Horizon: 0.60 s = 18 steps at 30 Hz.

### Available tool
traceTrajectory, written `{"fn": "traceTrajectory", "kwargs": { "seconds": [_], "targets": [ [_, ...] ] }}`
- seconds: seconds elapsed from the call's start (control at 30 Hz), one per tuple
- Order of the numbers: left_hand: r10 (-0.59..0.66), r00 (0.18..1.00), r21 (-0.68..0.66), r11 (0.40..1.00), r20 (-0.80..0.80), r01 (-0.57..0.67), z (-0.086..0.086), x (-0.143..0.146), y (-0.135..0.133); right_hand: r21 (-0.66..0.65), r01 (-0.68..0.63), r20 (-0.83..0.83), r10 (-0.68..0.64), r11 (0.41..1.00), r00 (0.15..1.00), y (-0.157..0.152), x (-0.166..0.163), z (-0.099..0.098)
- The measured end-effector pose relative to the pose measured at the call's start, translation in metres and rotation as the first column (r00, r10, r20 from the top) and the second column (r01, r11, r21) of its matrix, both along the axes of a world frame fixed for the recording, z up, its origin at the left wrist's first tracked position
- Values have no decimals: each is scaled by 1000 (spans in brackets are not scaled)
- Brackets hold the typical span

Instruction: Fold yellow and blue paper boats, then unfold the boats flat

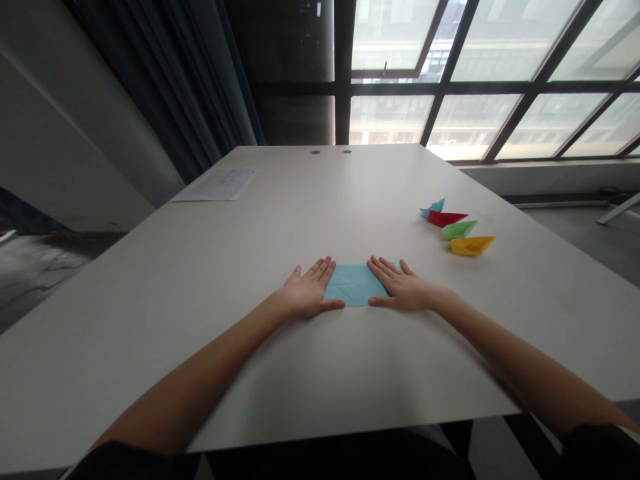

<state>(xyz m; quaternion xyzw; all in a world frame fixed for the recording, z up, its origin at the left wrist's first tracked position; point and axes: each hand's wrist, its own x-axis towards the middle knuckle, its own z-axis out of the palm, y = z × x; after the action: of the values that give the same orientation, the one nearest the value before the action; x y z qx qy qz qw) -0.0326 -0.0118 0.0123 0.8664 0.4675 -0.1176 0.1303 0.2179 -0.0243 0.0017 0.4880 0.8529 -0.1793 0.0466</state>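
A light blue sheet of paper [355, 285] lies flat on the white table [320, 220], with faint crease lines across it. My left hand [311, 291] rests palm down over its left edge, fingers stretched out and thumb along the near edge. Over the right edge lies my right hand [400, 287], also flat, its fingers extended and its thumb at the near edge. Both hands press on the paper without gripping it. The paper's side edges are partly hidden under them.
To the right stand several folded paper boats: a blue boat [433, 208], a red boat [447, 219], a green boat [459, 231] and a yellow boat [471, 246]. A printed sheet [217, 185] lies at the table's far left. Dark curtains [185, 80] hang behind it.
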Motion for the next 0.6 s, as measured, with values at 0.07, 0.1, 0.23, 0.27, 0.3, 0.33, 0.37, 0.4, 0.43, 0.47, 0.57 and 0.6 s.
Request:
{"fn": "traceTrajectory", "kwargs": {
  "seconds": [0.07,0.1,0.23,0.27,0.3,0.33,0.37,0.4,0.43,0.47,0.57,0.6],
  "targets": [
    [31,999,10,999,-27,-31,1,1,-1,-27,3,22,-2,1000,1000,2,6,3],
    [54,998,20,998,-41,-53,2,2,-1,-36,4,33,-2,999,999,3,9,4],
    [144,986,64,988,-87,-139,5,7,-5,-55,11,68,-7,998,998,7,20,7],
    [156,984,73,986,-90,-149,5,8,-5,-50,21,75,-18,999,997,8,22,8],
    [163,982,81,984,-91,-156,5,8,-5,-40,34,82,-30,999,996,8,24,7],
    [167,982,87,983,-90,-159,5,8,-5,-27,44,87,-42,999,995,8,26,7],
    [169,981,89,983,-92,-161,6,8,-6,-10,50,91,-49,999,995,9,27,7],
    [171,981,88,983,-95,-162,7,8,-6,11,50,91,-51,999,995,9,28,7],
    [170,980,84,983,-99,-163,8,7,-7,36,45,90,-48,998,995,9,28,8],
    [170,980,78,984,-102,-162,10,7,-8,65,37,84,-42,997,996,9,27,10],
    [198,974,85,978,-112,-189,17,7,-10,163,-6,38,0,987,999,5,17,20],
    [225,967,103,971,-117,-214,20,7,-11,190,-32,17,29,981,999,2,11,25]
  ]
}}
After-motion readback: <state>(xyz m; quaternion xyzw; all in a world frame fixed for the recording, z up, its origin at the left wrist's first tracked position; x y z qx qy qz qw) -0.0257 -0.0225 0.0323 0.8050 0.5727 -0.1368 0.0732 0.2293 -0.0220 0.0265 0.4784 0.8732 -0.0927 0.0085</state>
